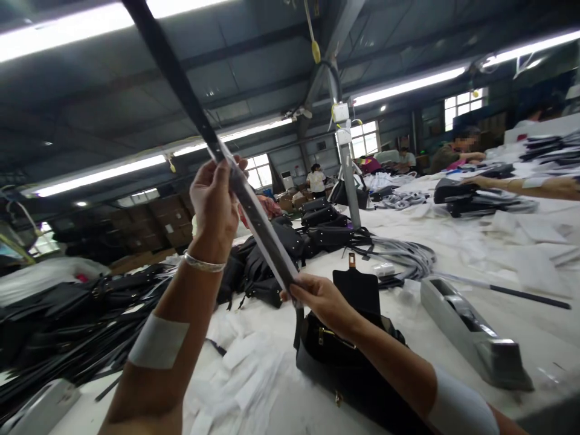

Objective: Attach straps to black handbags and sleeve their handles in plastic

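A long black strap (267, 232) runs diagonally in front of me, its middle stretch covered by shiny clear wrap. My left hand (216, 196) pinches it at the upper end of that stretch, and from there bare strap rises out of the top of the view. Lower down, my right hand (317, 299) grips the strap between thumb and fingers. Below my right hand, the strap's end hangs down beside a black bag (362, 393) with gold-coloured hardware. The bag lies on the white table (281, 399), and its flap (357, 290) points away from me.
A grey tape dispenser (475, 338) stands right of the bag. Several black bags (267, 260) are piled behind, with bundled straps (408, 251) beside a metal post (348, 181). White paper scraps (244, 368) lie in front. At right, another person's arm (534, 186) reaches over black pieces (466, 196).
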A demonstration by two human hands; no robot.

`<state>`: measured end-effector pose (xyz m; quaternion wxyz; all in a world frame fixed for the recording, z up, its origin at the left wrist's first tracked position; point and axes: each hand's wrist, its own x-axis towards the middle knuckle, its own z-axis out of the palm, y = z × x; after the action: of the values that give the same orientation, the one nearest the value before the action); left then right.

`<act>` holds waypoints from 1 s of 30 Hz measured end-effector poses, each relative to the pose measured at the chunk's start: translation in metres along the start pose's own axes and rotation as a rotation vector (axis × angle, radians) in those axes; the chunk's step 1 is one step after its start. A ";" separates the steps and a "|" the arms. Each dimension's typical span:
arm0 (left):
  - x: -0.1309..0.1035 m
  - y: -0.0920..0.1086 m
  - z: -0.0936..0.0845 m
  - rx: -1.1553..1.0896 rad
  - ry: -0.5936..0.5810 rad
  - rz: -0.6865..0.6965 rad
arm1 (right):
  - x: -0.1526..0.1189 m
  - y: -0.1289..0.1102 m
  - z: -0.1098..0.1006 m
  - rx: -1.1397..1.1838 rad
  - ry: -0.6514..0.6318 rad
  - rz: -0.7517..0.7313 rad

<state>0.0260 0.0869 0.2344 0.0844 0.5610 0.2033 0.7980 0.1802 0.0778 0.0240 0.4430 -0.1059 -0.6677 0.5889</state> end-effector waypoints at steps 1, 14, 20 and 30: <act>0.009 -0.001 -0.016 0.050 0.059 0.004 | -0.012 -0.005 -0.004 0.035 -0.047 0.024; -0.193 -0.069 -0.155 0.826 -0.466 -0.860 | -0.112 -0.006 -0.083 -0.003 -0.166 0.709; -0.234 -0.051 -0.061 0.604 -1.086 -0.527 | -0.113 0.007 -0.074 -0.087 -0.167 0.731; -0.231 -0.060 -0.047 0.453 -1.391 -0.733 | -0.167 -0.010 -0.112 0.099 -0.143 0.889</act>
<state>0.0590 0.0465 -0.0035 0.3315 0.8292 0.4313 0.1287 0.3623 0.0419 -0.0550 0.1045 -0.3199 -0.5573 0.7591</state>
